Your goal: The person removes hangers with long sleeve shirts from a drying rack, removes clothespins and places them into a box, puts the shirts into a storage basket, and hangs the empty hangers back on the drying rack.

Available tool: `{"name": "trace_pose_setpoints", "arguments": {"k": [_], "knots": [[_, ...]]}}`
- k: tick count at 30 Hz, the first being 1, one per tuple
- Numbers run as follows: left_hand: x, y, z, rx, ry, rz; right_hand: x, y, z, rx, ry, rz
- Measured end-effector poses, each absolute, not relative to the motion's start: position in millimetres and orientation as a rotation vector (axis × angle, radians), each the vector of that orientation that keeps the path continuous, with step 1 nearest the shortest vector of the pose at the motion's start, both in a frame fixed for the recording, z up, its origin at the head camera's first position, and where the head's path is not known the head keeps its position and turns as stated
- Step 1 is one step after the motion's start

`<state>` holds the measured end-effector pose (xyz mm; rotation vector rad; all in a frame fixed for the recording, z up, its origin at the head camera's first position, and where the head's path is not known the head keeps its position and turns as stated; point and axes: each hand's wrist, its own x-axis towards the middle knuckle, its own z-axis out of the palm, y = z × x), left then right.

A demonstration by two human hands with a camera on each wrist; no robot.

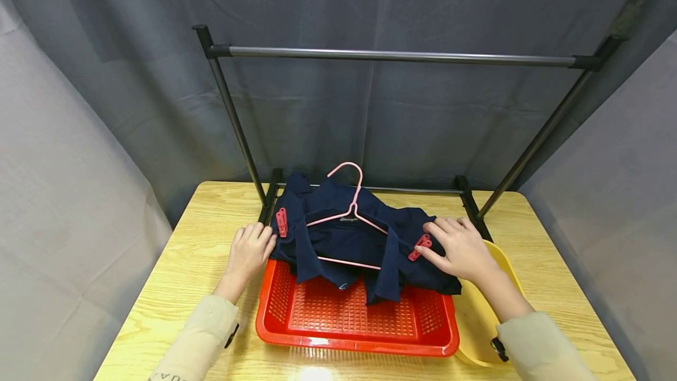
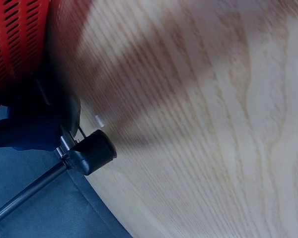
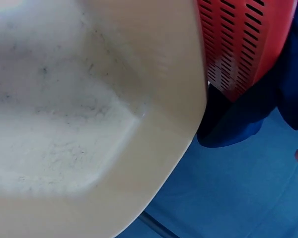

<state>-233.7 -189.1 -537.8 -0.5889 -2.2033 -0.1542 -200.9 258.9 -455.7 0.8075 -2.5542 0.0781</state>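
Lying crosswise, the pink hanger [image 1: 354,208] points its hook [image 1: 361,178] away.

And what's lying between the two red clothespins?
The head view shows the middle of the navy collared shirt there, with part of the pink clothes hanger showing in its open neck.

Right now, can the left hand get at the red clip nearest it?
Probably yes: the clip lies uncovered on the navy shirt, close beside the left hand, with only shirt fabric between.

Shirt [image 1: 344,243] across basket [image 1: 351,313] (rack [image 1: 402,56] behind), basin [image 1: 473,322] right.
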Motion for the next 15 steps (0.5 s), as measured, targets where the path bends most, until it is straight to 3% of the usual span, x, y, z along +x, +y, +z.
{"name": "trace_pose_setpoints", "arguments": {"k": [15], "knots": [[-232.1,-188.0,-537.0,-0.573,-2.213,-0.159,-203.9,258.4,-460.9,0.9,-2.545,0.136]]}}
